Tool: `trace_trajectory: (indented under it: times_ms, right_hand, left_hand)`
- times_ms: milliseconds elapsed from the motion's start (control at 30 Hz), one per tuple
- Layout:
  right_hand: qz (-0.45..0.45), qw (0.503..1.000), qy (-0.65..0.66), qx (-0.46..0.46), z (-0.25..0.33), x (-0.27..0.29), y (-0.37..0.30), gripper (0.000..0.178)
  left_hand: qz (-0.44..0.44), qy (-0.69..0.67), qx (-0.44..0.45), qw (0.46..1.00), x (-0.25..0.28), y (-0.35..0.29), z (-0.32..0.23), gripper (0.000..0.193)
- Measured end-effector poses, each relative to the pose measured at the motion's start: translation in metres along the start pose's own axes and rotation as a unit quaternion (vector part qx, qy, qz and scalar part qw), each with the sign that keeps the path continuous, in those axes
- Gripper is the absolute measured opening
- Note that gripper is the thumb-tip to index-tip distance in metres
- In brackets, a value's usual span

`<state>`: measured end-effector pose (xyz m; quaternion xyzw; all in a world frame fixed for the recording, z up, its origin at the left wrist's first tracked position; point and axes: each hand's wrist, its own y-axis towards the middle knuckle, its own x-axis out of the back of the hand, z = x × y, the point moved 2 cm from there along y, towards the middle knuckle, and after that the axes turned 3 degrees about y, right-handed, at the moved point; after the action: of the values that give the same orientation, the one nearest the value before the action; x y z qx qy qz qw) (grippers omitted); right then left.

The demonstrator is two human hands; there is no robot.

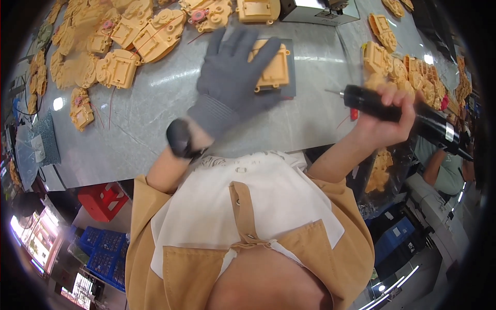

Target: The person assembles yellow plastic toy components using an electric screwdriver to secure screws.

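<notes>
My left hand (pixel 227 77), in a grey glove, is slightly blurred with its fingers spread wide. One finger lies across a yellow plastic housing (pixel 275 67), and the thumb is beside its lower edge. This housing rests on a dark flat block (pixel 291 72) on the metal table. My bare right hand (pixel 390 116) is closed around a black electric screwdriver (pixel 369 101). The driver's thin bit points left toward the housing, apart from it and raised near the table's right side.
Several yellow housings (pixel 160 36) with thin red wires crowd the table's far left. More yellow parts (pixel 405 70) lie at the right. A metal box (pixel 320 11) stands at the back. A bag of small pieces (pixel 45 137) sits at the left edge. A red stool (pixel 103 201) is below.
</notes>
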<state>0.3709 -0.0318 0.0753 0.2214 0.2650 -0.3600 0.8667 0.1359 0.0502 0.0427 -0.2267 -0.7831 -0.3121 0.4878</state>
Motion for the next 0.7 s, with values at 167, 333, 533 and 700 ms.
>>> trace_trajectory:
  times_ms: [167,333,533,700]
  right_hand:
    - [0.078,0.985,0.006,0.153,-0.006,-0.056,0.053,0.041]
    - [0.065,0.970,-0.105,0.207,-0.034,-0.101,0.088,0.035]
    - [0.083,0.956,-0.219,0.178,-0.062,-0.121,0.089,0.026]
    - [0.133,0.947,-0.244,0.159,-0.062,-0.115,0.088,0.024]
  left_hand:
    - [-0.013,-0.002,0.013,1.000,-0.014,0.000,0.001,0.087]
    - [-0.021,-0.128,0.061,0.990,-0.018,-0.014,0.014,0.087]
    - [-0.083,-0.190,0.060,0.976,-0.035,-0.020,0.026,0.079]
    - [-0.093,-0.234,0.085,0.964,-0.042,-0.013,0.023,0.078]
